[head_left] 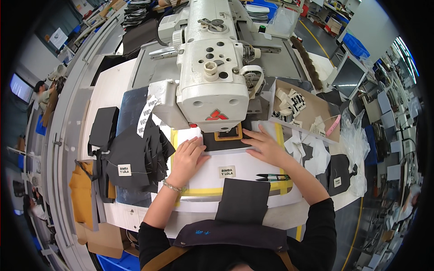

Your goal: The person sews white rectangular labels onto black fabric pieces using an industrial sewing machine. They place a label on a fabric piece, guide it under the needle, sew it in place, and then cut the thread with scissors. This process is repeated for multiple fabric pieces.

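A black fabric piece [222,144] lies under the head of a large white sewing machine [212,90], below a brass-coloured rectangular clamp frame [228,133]. Flat at the piece's left edge rests my left hand [186,159], its fingers stretched out. My right hand [266,147] lies on the right side, fingertips on the piece near the clamp and fingers apart. Both hands are open. In front of them, a small pale printed label [227,171] sits on the white work plate [203,178]. Thread snips [273,177] with dark handles lie right of the label.
Black cut pieces [131,156] are stacked on the left, one bearing a label. A carton [312,113] of labels stands at the right, near white scraps [312,153] and clear plastic [353,144]. Another black piece [244,201] lies at the table's front edge, against my apron.
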`<control>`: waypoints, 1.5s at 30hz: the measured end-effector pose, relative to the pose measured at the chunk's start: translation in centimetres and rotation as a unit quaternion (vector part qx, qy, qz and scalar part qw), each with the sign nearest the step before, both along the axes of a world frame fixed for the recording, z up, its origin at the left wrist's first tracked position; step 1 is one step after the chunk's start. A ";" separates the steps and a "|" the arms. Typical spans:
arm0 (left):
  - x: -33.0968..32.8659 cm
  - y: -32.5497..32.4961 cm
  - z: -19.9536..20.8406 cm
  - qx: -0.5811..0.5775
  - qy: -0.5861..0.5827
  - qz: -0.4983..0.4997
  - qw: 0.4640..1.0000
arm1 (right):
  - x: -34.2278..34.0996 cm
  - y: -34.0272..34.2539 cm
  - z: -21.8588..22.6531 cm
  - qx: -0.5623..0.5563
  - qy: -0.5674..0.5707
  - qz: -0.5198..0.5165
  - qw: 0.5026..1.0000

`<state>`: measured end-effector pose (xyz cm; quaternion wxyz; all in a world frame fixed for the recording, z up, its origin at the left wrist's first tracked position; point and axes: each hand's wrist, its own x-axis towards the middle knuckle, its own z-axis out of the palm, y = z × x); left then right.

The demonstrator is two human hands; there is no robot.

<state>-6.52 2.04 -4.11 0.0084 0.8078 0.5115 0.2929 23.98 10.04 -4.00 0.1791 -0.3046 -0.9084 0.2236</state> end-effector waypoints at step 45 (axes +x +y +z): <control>0.4 0.0 -0.6 0.037 0.089 -0.011 0.995 | -1.5 -2.5 0.3 0.201 -0.110 -0.147 0.962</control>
